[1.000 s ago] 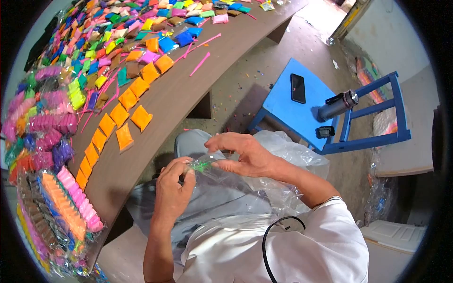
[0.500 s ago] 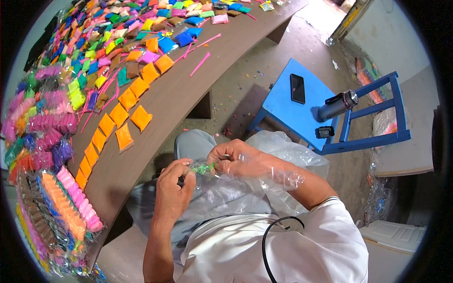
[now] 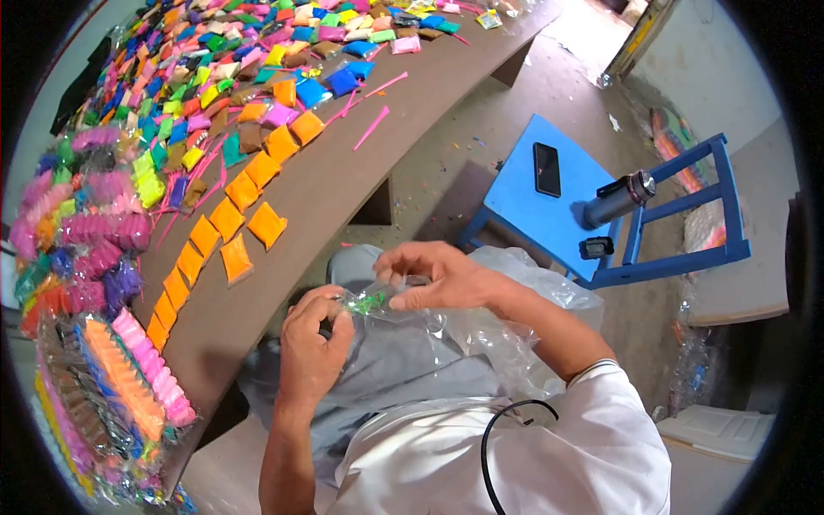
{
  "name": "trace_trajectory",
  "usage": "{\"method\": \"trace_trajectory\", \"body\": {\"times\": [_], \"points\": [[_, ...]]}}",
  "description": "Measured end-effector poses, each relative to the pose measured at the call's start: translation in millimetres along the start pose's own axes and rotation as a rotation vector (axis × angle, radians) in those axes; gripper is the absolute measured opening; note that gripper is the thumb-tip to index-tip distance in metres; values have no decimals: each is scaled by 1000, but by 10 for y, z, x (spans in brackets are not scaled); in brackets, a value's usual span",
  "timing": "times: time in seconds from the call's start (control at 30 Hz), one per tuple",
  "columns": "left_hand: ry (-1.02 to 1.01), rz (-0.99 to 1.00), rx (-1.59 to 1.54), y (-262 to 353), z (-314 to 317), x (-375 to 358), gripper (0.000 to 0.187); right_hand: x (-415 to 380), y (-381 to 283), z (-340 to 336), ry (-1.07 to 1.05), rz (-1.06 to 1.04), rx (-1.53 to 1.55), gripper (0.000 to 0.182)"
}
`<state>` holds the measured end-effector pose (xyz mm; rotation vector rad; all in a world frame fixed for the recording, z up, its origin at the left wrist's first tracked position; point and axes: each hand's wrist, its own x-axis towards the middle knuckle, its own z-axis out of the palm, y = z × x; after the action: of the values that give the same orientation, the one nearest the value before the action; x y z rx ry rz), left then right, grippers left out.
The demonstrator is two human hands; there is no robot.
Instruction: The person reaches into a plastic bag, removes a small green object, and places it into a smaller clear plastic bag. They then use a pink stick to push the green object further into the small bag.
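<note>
Over my lap, my left hand [image 3: 316, 330] pinches the edge of a clear plastic bag [image 3: 412, 339] between thumb and fingertips. Green print or strips [image 3: 369, 302] show on the bag just beyond those fingertips. My right hand [image 3: 442, 276] is beside the green part, its fingers bent and its thumb apart from them, with the thumb tip close to the plastic. More crumpled clear plastic [image 3: 549, 283] spreads under my right forearm and across my grey trousers.
A brown table [image 3: 287, 257] on the left bears a row of orange packets [image 3: 227, 219], a heap of colourful packets [image 3: 184, 103] and bundled packets [image 3: 137, 378]. To the right, a blue chair [image 3: 511, 193] holds a phone [image 3: 547, 169], a flask [image 3: 618, 199] and a small black object [image 3: 596, 248].
My right thumb and fingers have come apart at the green part of the bag, and the hand has shifted slightly right. My left hand keeps its pinch. The view has shifted slightly.
</note>
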<state>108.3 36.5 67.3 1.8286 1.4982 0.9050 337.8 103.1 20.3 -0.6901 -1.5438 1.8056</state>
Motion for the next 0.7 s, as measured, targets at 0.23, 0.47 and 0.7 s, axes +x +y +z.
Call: {"method": "trace_trajectory", "body": {"times": [0.23, 0.47, 0.7], "points": [[34, 37, 38, -41, 63, 145, 11, 83, -395, -111, -56, 0, -515, 44], [-19, 35, 56, -34, 75, 173, 10, 209, -5, -74, 52, 102, 3, 17], [-170, -54, -119, -4, 71, 287, 12, 235, -73, -167, 160, -42, -45, 16]]}}
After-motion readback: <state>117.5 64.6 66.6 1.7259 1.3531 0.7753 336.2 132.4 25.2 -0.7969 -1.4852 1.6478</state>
